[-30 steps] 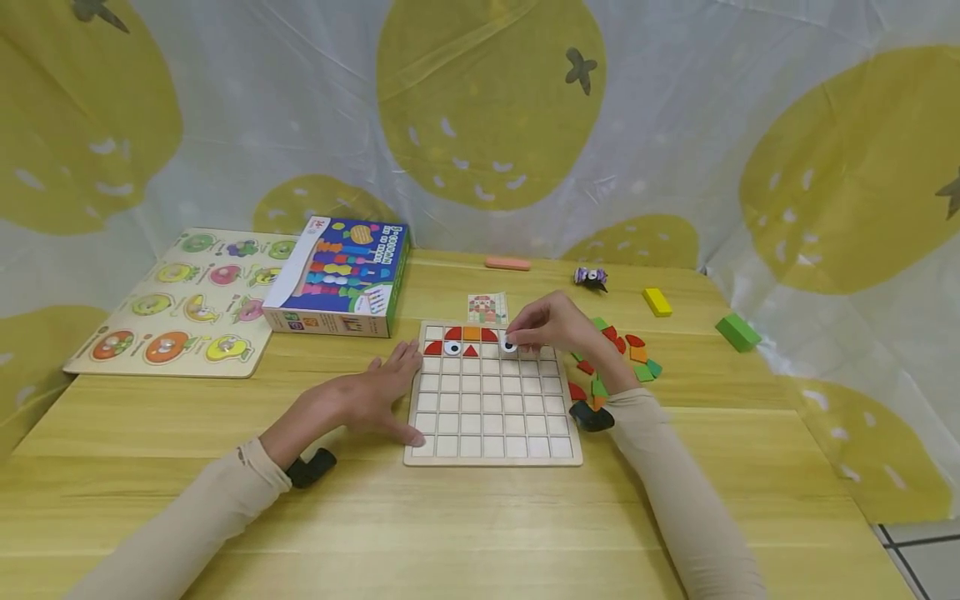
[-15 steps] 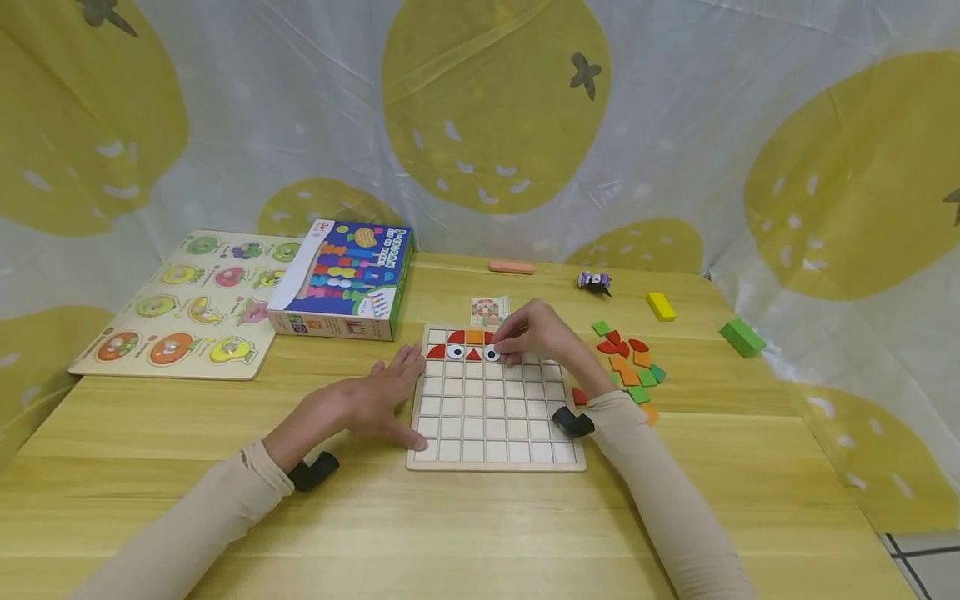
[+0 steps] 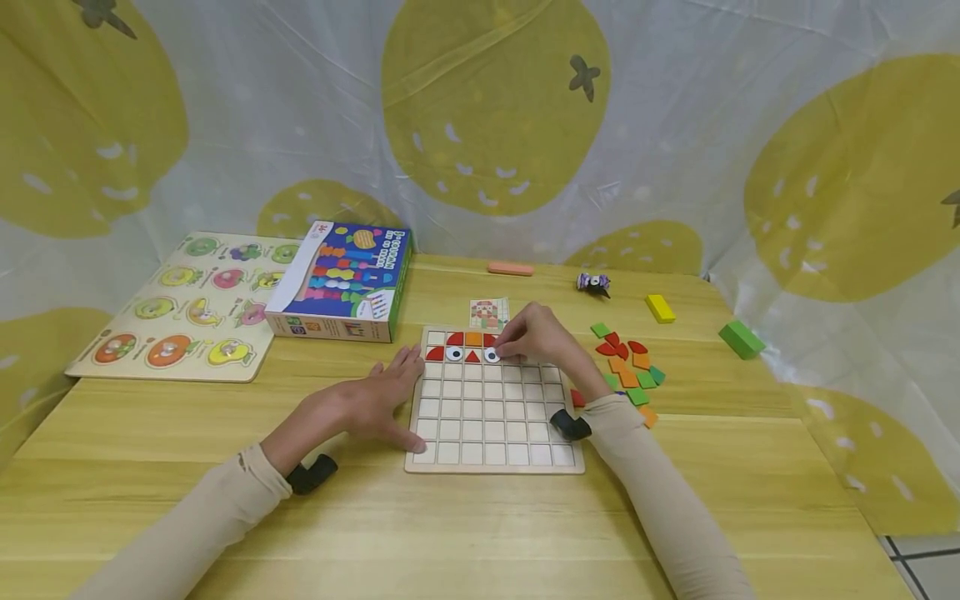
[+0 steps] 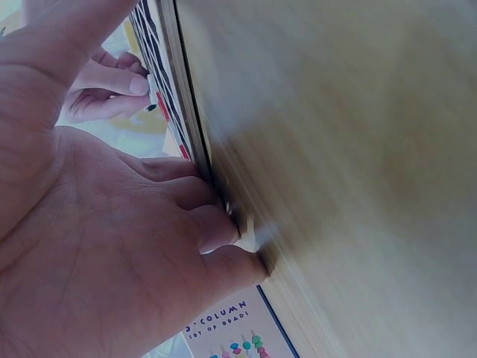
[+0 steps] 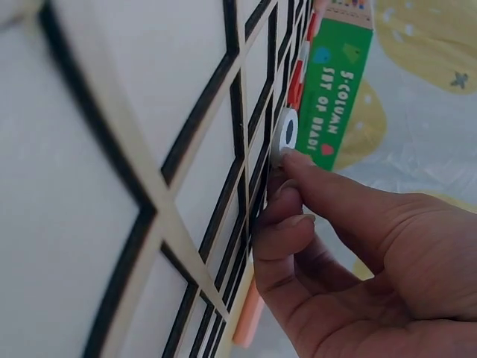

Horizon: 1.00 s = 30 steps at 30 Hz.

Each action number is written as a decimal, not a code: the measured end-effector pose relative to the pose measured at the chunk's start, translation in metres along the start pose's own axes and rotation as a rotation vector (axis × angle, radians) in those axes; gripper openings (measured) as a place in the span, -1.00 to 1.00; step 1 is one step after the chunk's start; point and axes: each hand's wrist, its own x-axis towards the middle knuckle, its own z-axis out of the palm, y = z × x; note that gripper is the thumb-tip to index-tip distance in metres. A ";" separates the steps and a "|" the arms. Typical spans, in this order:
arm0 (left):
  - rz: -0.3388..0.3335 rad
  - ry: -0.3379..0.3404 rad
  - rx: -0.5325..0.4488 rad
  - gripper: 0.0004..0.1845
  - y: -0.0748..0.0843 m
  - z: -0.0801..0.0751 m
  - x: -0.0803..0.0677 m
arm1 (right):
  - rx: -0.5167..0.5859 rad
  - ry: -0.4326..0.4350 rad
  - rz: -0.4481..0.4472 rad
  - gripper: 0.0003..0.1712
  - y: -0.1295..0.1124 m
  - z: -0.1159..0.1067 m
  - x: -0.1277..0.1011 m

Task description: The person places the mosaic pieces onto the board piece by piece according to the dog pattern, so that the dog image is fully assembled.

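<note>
A wooden grid board (image 3: 483, 408) lies flat on the table. My left hand (image 3: 375, 406) rests along its left edge, fingers spread and thumb at the near left corner. Near the board's top edge, my right hand (image 3: 542, 337) pinches the rim of a round white eye tile (image 5: 286, 134) between thumb and finger. That tile sits at a cell in the second row. Left of it are a red triangle tile (image 3: 472, 357), another eye tile (image 3: 453, 354) and a red quarter-round tile (image 3: 435, 355). An orange square tile (image 3: 474, 339) lies in the top row between red curved tiles, one partly hidden.
Behind the board lies a small pattern card (image 3: 489, 312). Loose coloured tiles (image 3: 630, 375) are scattered to the right. Further off are a yellow block (image 3: 660, 308), green block (image 3: 742, 339), purple-and-black item (image 3: 594, 284) and orange stick (image 3: 511, 268). A bead-set box (image 3: 341, 283) overlaps a fruit puzzle board (image 3: 172, 317).
My right hand has moved a little left, bringing the eye tile from further right to beside the red triangle tile. The left hand keeps its place on the board's edge.
</note>
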 end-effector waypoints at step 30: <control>0.022 -0.003 -0.014 0.38 -0.002 -0.001 -0.002 | -0.044 0.252 0.045 -0.67 0.090 -0.099 -0.063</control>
